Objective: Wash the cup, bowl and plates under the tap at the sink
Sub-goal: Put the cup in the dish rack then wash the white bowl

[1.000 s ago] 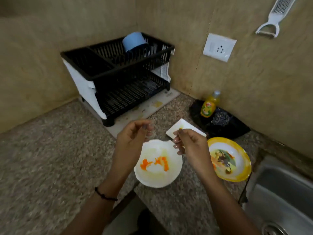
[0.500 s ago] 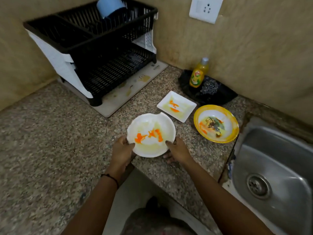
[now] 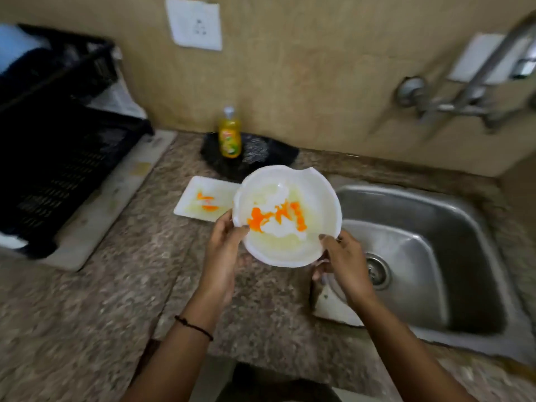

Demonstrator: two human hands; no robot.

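Speckled worktop is bearing a stained rectangular plate just left of the sink; a dish rack is standing farther left.

The round white plate, chipped at the rim and smeared orange, lay flat on the counter left of the stainless steel sink half a second ago. It is now lifted and tilted, reaching the sink's left rim. The left hand and right hand, then at its near edge, now grip its sides with thumbs over the rim. The yellow-rimmed plate beside the sink is now hidden behind it.
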